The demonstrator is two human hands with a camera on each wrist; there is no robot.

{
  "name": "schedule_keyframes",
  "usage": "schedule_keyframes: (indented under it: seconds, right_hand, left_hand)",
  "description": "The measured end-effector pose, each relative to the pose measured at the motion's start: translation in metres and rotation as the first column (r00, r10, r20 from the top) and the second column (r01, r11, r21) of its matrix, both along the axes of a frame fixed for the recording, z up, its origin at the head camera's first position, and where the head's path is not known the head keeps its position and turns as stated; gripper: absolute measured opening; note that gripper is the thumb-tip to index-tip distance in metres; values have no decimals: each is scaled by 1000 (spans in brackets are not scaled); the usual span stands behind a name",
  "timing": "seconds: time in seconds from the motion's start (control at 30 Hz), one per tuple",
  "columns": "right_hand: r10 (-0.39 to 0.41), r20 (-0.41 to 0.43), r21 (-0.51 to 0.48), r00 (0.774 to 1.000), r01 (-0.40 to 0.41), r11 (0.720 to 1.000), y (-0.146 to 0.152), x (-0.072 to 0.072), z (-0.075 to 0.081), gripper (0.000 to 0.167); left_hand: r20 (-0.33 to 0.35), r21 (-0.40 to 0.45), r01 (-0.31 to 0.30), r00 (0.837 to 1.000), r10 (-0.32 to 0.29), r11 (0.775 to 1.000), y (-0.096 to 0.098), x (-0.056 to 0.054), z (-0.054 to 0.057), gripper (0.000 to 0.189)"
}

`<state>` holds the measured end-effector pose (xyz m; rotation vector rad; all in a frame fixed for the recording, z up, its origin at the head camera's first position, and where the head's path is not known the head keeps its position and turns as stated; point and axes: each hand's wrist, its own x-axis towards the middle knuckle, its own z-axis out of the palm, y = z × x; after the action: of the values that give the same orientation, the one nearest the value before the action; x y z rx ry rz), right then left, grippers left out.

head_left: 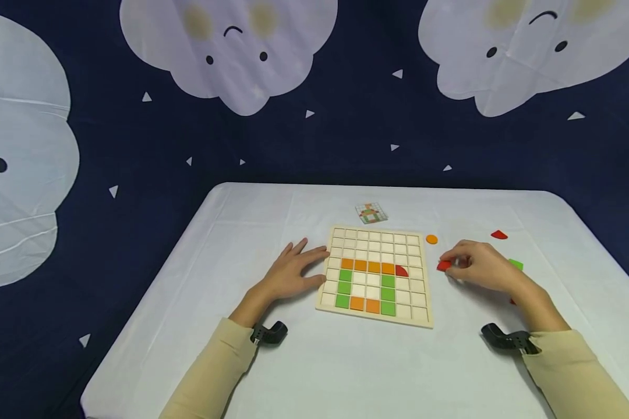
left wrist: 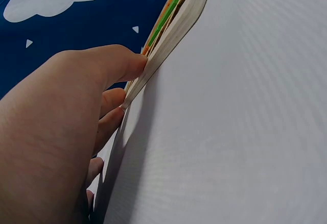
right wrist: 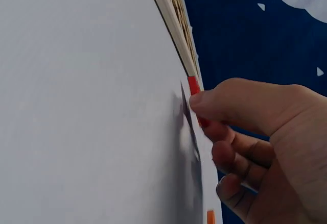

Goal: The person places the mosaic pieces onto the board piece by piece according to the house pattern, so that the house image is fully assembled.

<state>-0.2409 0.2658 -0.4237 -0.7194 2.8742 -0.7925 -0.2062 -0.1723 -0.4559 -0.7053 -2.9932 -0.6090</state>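
White tabletop [head_left: 367,366]: one board [head_left: 373,279], one pinched piece [head_left: 443,266]

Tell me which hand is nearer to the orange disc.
Right. The right hand, pinching a red piece, is just right of the orange disc; the left hand is across the grid board, touching its left edge.

From where I stand, a navy cloth [head_left: 293,145] hangs beyond the white table [head_left: 262,215], whose far corners are rounded. The cloth carries a big left cloud [head_left: 21,134], crossed by creases, then a middle cloud [head_left: 241,75] and a right cloud [head_left: 524,70] — both with black dots, a curved line and yellowish patches. Small white triangles [head_left: 147,97] lie scattered between.
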Motion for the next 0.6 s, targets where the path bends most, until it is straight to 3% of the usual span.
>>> schedule_keyframes:
  seconds: [0.6]
  right_hand:
    - [106,-35,-65,994,-109,992,-51,-12,1,26]
  left_hand:
    - [7,-17,-1,1000,2,1000,0,0,0,58]
